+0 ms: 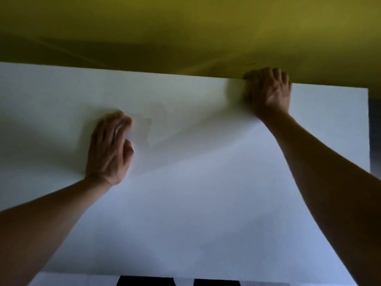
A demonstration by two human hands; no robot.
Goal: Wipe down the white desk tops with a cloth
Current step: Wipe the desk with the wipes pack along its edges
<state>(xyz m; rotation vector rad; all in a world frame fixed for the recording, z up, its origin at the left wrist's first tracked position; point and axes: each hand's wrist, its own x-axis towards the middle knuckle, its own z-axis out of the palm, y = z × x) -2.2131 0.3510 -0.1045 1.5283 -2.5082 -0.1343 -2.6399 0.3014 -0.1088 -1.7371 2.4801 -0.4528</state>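
Two dark blocks [145,280] at the near edge, low in view, too cropped to identify. White bench [195,203] fills most of the frame, both bare forearms reaching out over it. Left hand [109,147] lies palm down flat on the bench left of centre, fingers [121,124] extended and close together, holding nothing visible. Faint damp-looking smear just right of it. Right hand [270,91] further out at the bench's far edge, right side, fingers curled and pressed down. A pale blurred patch sits under and left of it, possibly the cloth [237,87]; too blurred to tell whether the fingers are clamped on it. Yellow wall [185,27] beyond the far edge.
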